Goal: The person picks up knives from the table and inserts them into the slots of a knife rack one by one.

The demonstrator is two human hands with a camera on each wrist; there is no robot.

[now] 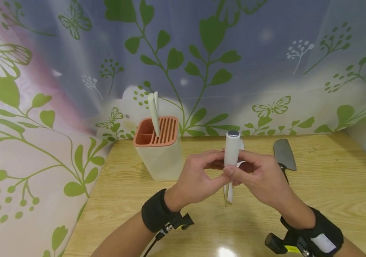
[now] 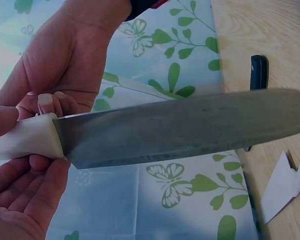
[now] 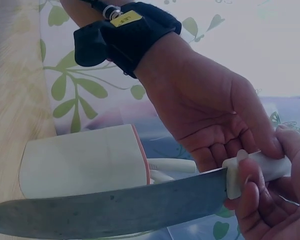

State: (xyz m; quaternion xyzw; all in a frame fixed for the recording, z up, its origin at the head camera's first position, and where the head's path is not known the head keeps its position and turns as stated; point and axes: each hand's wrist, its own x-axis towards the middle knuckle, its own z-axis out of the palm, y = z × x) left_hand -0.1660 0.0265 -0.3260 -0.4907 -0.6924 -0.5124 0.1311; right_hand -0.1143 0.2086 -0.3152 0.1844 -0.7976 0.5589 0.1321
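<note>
A kitchen knife with a white handle stands upright between my hands, its wide grey blade pointing down over the table. My left hand grips the handle from the left, thumb across the near side and fingers behind. From the right, my right hand pinches the same handle, its thumb beside the left thumb. The blade shows in full length in both wrist views. Behind it in the left wrist view lies a white, flat, pointed thing on the table, partly cut off by the frame edge.
On the left stands a cream knife block with an orange slotted top and white handles sticking out. A dark cleaver lies on the wooden table at right. A leaf-patterned cloth hangs behind.
</note>
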